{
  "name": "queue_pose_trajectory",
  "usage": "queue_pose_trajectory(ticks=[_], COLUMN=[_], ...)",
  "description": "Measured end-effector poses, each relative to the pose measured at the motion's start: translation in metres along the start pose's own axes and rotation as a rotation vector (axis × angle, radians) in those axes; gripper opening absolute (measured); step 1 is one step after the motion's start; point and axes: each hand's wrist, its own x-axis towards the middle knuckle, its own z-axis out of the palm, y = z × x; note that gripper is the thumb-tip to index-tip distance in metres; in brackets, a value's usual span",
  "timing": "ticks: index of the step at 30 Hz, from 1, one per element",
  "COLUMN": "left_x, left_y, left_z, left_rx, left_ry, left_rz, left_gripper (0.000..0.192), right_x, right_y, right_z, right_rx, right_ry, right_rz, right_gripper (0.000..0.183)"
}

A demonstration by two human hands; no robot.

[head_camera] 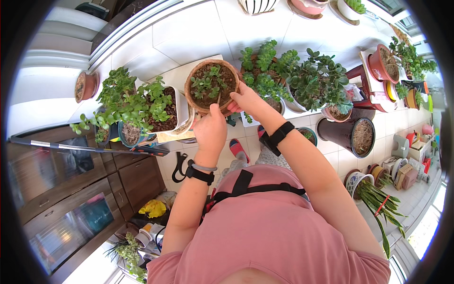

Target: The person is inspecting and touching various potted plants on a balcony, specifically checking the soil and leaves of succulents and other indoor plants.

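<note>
Both hands hold a round terracotta pot (189,85) with small green succulents (209,82) growing in dark soil. My left hand (211,127) grips the pot's near side, its thumb at the rim and its other fingers mostly hidden. My right hand (246,101) holds the lower right side, with fingers under the rim. Just left of the pot stands a white rectangular planter (182,110) with a leafy plant over brown pebbles. To the right, bushy succulents (266,56) grow in a brown pot, beside a jade-like plant (315,78) in a white pot.
A tall black planter (328,131) lies tilted on the tiled floor at right. Beyond it, a red stool (365,104) carries potted plants. A wooden cabinet (138,179) stands at lower left. A snake plant (376,198) in a patterned pot is at lower right. Several pots line the far ledge.
</note>
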Motion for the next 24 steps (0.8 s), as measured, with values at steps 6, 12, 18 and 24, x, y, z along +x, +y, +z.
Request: queue_pose_trajectory(ticks=[6, 12, 18, 24], left_x=[-0.001, 0.012, 0.001, 0.007], left_y=[-0.005, -0.005, -0.007, -0.014], left_z=[-0.001, 0.002, -0.004, 0.000], left_rx=[-0.039, 0.028, -0.029, -0.092], left_ry=[0.070, 0.023, 0.007, -0.013], left_rz=[0.021, 0.002, -0.004, -0.006], left_gripper=[0.010, 0.010, 0.010, 0.010], right_x=[-0.001, -0.005, -0.002, -0.002], right_y=[0.001, -0.002, 0.000, 0.005], right_z=[0.001, 0.002, 0.000, 0.000], right_rx=[0.003, 0.006, -0.002, 0.018], right_ry=[-0.011, -0.001, -0.011, -0.013], right_rz=[0.008, 0.008, 0.014, -0.026], right_gripper=[0.036, 0.035, 0.032, 0.035])
